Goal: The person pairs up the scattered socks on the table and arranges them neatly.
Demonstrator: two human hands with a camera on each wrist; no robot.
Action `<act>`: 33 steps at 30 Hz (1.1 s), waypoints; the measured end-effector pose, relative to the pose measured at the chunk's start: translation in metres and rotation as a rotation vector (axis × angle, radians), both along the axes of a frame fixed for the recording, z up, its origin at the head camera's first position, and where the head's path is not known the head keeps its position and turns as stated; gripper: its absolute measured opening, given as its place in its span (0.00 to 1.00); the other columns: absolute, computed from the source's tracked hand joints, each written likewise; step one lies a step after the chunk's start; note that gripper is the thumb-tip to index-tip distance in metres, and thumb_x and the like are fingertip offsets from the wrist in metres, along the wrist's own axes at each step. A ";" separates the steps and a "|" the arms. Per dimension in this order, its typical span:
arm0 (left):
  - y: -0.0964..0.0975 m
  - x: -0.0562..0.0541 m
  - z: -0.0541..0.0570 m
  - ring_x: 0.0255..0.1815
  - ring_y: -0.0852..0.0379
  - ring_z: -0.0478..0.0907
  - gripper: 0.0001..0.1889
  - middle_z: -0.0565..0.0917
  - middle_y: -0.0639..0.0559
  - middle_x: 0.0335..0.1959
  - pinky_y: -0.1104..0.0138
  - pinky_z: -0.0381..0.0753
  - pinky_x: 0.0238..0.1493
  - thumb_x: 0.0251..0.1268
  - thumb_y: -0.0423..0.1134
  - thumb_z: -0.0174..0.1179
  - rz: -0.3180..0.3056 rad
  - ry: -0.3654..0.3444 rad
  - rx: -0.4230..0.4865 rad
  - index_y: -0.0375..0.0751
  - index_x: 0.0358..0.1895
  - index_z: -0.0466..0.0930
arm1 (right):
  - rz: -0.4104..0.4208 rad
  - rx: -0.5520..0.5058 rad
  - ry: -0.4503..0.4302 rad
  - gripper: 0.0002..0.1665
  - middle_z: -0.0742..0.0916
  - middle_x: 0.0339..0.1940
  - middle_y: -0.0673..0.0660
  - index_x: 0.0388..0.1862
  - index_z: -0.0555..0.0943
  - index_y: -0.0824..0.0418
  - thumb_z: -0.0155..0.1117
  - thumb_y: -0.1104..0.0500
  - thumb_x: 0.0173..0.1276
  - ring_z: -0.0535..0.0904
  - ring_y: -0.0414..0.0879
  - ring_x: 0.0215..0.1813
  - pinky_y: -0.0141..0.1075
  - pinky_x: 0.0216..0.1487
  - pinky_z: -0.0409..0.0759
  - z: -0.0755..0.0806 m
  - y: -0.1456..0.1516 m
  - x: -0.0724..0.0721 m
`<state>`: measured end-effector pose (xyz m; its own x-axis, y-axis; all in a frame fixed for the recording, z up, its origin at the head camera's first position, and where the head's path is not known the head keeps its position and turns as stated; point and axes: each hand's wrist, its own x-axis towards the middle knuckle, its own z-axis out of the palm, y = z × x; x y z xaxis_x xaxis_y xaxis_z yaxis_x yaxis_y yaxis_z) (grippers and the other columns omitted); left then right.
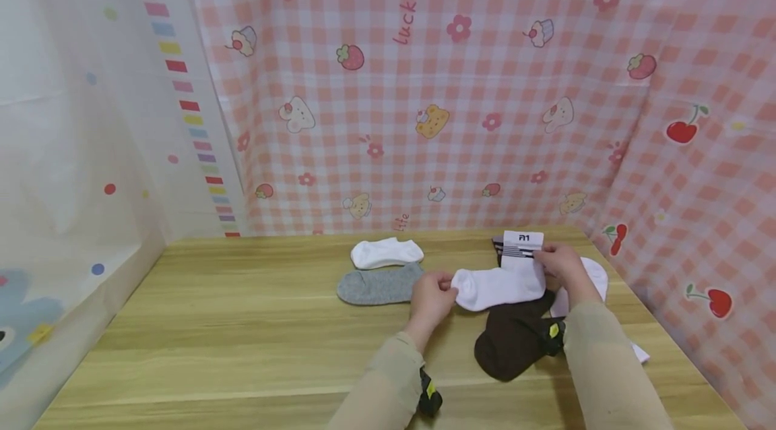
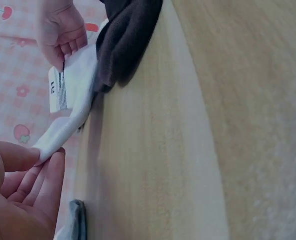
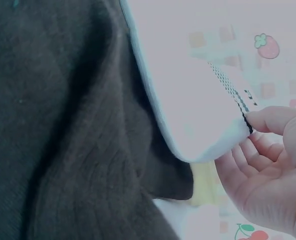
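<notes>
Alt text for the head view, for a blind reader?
A person's left hand and right hand hold a white fabric sock with black stripes; a dark brown sock and a grey sock lie on the wood-grain table.

Head view looks down; close wrist views share the striped sock [image 1: 500, 287].

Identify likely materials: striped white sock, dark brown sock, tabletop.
Striped white sock: matte knit, probably cotton blend; it bends softly.
Dark brown sock: matte knit, likely cotton-like; fine ribs in the right wrist view.
Tabletop: smooth, wood-grain pattern; wood or laminate, unclear.
</notes>
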<state>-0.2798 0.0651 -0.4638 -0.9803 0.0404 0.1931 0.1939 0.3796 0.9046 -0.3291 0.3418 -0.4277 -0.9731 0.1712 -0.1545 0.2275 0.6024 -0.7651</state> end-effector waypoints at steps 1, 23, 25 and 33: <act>-0.001 0.000 0.000 0.27 0.65 0.78 0.09 0.86 0.52 0.26 0.72 0.78 0.33 0.53 0.26 0.67 0.003 0.006 0.010 0.33 0.39 0.87 | 0.001 -0.020 0.011 0.24 0.74 0.54 0.76 0.56 0.69 0.81 0.52 0.60 0.74 0.78 0.58 0.48 0.41 0.47 0.80 0.001 0.000 0.000; -0.025 -0.001 0.025 0.29 0.64 0.77 0.10 0.84 0.51 0.30 0.73 0.80 0.32 0.57 0.23 0.63 0.011 0.126 0.138 0.31 0.43 0.85 | -0.030 -0.299 0.103 0.34 0.73 0.59 0.73 0.66 0.59 0.83 0.52 0.56 0.77 0.76 0.32 0.35 0.28 0.40 0.81 0.023 -0.014 0.008; -0.029 -0.001 0.029 0.29 0.63 0.77 0.10 0.84 0.50 0.30 0.72 0.79 0.33 0.58 0.24 0.62 0.012 0.136 0.135 0.31 0.43 0.85 | -0.022 -0.312 0.116 0.32 0.74 0.57 0.72 0.64 0.61 0.83 0.53 0.57 0.76 0.76 0.32 0.36 0.28 0.40 0.81 0.026 -0.017 0.010; -0.047 -0.001 0.043 0.28 0.59 0.79 0.10 0.85 0.46 0.30 0.71 0.80 0.30 0.58 0.23 0.62 0.020 0.231 0.096 0.32 0.42 0.86 | 0.036 -0.361 0.178 0.28 0.81 0.41 0.56 0.61 0.63 0.82 0.55 0.60 0.75 0.78 0.31 0.34 0.30 0.42 0.82 0.035 -0.024 0.017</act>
<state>-0.2806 0.0185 -0.4206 -0.9103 -0.0077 0.4140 0.3928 0.3000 0.8693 -0.3122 0.3175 -0.3931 -0.9944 0.1019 -0.0265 0.0554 0.2931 -0.9545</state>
